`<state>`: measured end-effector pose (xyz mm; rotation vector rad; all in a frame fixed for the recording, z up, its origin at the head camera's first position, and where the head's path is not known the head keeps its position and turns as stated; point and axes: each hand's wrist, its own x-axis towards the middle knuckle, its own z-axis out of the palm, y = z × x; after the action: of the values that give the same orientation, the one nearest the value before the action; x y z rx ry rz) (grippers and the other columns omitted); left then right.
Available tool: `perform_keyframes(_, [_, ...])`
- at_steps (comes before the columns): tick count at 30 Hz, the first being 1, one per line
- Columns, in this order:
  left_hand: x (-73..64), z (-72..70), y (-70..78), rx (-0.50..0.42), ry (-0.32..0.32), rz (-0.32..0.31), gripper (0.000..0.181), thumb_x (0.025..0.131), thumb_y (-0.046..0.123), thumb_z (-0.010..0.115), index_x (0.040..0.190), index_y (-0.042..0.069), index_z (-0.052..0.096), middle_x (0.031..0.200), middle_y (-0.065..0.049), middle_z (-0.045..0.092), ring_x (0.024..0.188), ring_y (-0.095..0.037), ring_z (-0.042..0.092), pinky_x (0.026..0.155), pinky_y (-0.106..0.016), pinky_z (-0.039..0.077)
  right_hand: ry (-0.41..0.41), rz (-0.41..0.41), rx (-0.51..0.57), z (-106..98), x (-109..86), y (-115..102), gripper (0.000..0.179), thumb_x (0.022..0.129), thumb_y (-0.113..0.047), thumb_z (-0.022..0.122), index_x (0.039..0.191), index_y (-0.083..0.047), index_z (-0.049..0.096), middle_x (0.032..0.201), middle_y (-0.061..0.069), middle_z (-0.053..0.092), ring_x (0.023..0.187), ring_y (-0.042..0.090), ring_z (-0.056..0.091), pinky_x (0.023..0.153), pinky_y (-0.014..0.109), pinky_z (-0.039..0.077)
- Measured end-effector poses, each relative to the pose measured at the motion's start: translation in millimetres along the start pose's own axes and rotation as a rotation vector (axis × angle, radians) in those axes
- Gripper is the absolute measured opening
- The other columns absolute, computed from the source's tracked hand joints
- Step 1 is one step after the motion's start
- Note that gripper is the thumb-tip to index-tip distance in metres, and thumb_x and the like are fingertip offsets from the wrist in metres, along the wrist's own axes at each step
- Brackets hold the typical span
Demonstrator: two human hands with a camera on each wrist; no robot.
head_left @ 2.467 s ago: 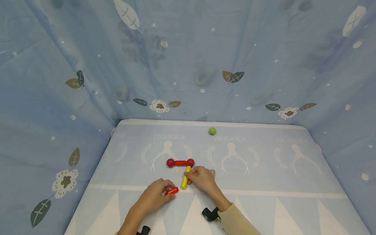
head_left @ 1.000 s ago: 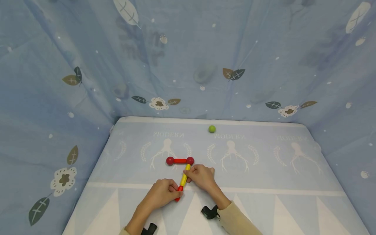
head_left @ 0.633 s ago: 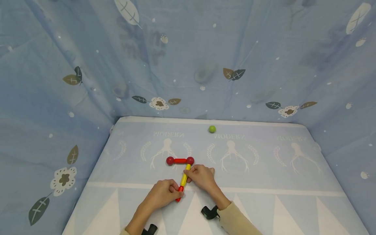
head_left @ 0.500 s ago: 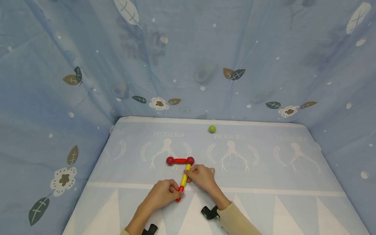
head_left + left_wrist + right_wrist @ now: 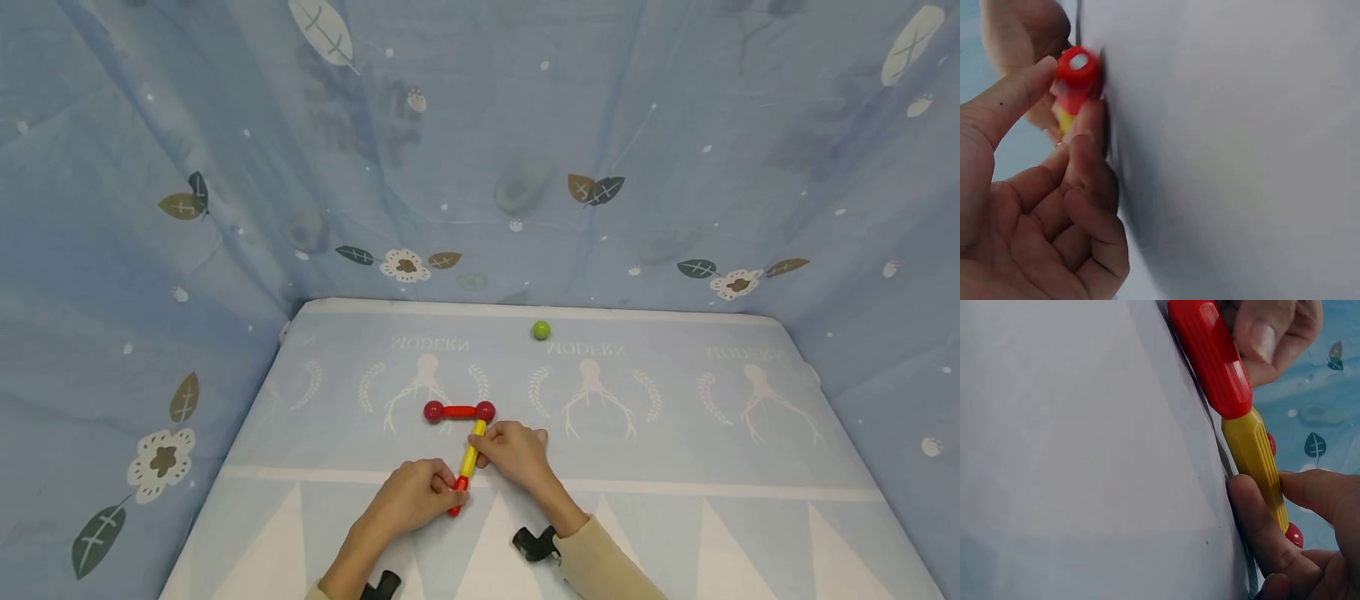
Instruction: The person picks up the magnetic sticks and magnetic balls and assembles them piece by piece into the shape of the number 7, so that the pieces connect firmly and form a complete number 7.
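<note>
In the head view my left hand (image 5: 412, 498) pinches a red magnetic rod (image 5: 1211, 359) between thumb and fingers; a silvery tip shows on it in the left wrist view. That rod's far end meets a yellow magnetic rod (image 5: 470, 458), nearly in line with it. Thumb and finger of my right hand (image 5: 516, 454) pinch the yellow rod from the right. Its upper end touches a dark red ball (image 5: 485, 411). From this ball a second red rod (image 5: 459, 412) runs left to another dark red ball (image 5: 433, 412).
A green ball (image 5: 542, 330) lies near the back edge of the cloth-covered table (image 5: 675, 450). Blue printed curtains (image 5: 480, 150) rise behind and at both sides. Black wrist-camera parts (image 5: 534, 544) sit by the forearms.
Since the earliest frame, my left hand has moved slightly right and turned its red rod, bringing it against the yellow rod's lower end. Over the last second almost nothing has moved.
</note>
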<state>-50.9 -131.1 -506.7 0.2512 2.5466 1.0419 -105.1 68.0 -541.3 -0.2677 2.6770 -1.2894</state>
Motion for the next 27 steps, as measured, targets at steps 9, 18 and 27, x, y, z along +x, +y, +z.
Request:
perform_keyframes(9, [30.9,-38.2,10.8,0.055,0.111,0.054,0.019,0.088,0.033,0.077,0.09,0.015,0.07,0.074,0.008,0.062,0.064,-0.011,0.056,0.059,-0.032,0.047,-0.003,0.004,0.002,-1.4,0.1,-0.7,0.03,0.094,-0.042,0.067,0.072,-0.023,0.067,0.055,-0.019,0.062,0.06,0.005,0.053,0.073,0.044,0.022])
perform_keyframes(18, [92.6,-67.1,39.7,0.105,0.274,0.19,0.022,0.092,0.031,0.075,0.104,0.013,0.073,0.088,0.007,0.067,0.075,-0.011,0.059,0.062,-0.028,0.05,-0.004,0.006,0.004,0.0,0.2,1.0,0.03,0.094,-0.042,0.067,0.071,-0.023,0.067,0.055,-0.019,0.062,0.059,0.005,0.053,0.073,0.044,0.022])
perform_keyframes(27, [169.9,-75.9,62.1,0.017,0.264,0.298,0.028,0.093,0.034,0.073,0.112,0.012,0.072,0.097,0.004,0.068,0.089,-0.014,0.061,0.074,-0.03,0.053,-0.009,0.007,0.011,0.4,-1.0,2.9,0.03,0.094,-0.044,0.067,0.073,-0.023,0.066,0.056,-0.019,0.062,0.059,0.006,0.053,0.075,0.046,0.023])
